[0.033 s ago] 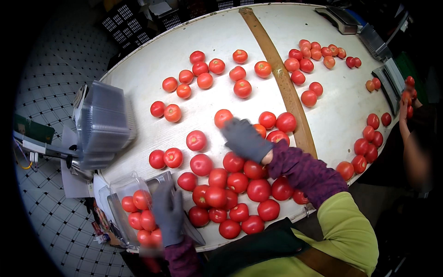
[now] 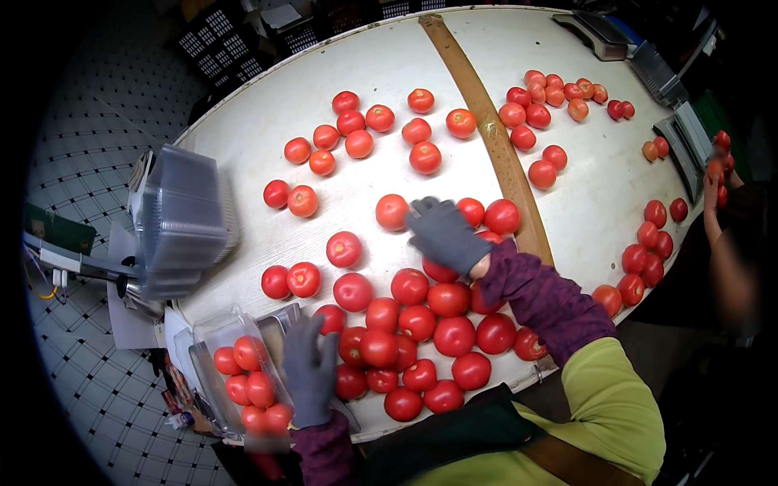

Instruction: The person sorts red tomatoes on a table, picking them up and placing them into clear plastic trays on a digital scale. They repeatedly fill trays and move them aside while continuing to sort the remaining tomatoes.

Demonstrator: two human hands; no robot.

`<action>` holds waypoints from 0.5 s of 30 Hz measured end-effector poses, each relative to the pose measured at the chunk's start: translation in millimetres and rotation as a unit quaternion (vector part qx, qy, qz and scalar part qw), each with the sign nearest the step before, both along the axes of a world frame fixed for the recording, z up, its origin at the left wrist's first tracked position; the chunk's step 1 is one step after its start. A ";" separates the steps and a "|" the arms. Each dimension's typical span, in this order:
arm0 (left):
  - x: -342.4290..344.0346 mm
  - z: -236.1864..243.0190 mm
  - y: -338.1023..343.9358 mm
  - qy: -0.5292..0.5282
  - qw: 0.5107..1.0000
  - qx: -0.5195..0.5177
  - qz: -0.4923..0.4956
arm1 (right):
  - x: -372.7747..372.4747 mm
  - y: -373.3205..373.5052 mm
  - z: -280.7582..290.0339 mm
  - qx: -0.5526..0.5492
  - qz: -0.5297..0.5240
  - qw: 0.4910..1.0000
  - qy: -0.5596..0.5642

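Head view: glossy, round red tomatoes (image 2: 378,348), some orange-tinged, crowd the surface's (image 2: 251,247) near side; left hand (image 2: 309,373), thumb spread from fingers; right hand (image 2: 447,235) palm-down, grip hidden, can't tell!

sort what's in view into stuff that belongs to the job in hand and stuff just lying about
In use, it seems:
gloved left hand, beside the clear container
gloved right hand, among loose tomatoes
stacked clear containers, probably

Apparently just lying about:
black crates
white papers beyond the table
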State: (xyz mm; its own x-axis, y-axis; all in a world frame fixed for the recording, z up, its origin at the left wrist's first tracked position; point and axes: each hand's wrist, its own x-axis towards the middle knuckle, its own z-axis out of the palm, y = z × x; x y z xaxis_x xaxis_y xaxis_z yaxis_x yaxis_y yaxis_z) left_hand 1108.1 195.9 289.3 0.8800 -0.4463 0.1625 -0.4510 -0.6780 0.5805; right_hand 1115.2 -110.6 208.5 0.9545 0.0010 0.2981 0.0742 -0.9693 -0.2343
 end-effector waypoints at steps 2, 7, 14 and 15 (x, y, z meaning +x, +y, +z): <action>1.1 -8.3 -30.9 0.020 0.996 0.018 -0.085 | -8.0 -42.9 -11.1 -0.001 -0.088 0.993 0.076; 17.3 -26.4 -86.3 0.063 0.981 0.058 -0.176 | -11.3 -86.8 -19.1 0.056 -0.077 0.970 0.222; 34.7 -61.4 -130.9 0.189 0.954 0.062 -0.224 | 104.8 -127.4 -16.4 0.123 -0.137 0.983 0.022; 35.8 -62.8 -132.1 0.186 0.950 0.071 -0.240 | 125.6 -130.3 -18.1 0.125 -0.170 0.976 0.053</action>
State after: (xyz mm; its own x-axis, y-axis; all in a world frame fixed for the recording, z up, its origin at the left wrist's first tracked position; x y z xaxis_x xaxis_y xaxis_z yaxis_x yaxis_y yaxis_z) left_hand 1144.0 63.8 226.4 0.5536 -0.8052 -0.2123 -0.5096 -0.5293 0.6784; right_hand 1240.7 -240.9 190.4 0.9128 -0.3804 0.1487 -0.2783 -0.8458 -0.4551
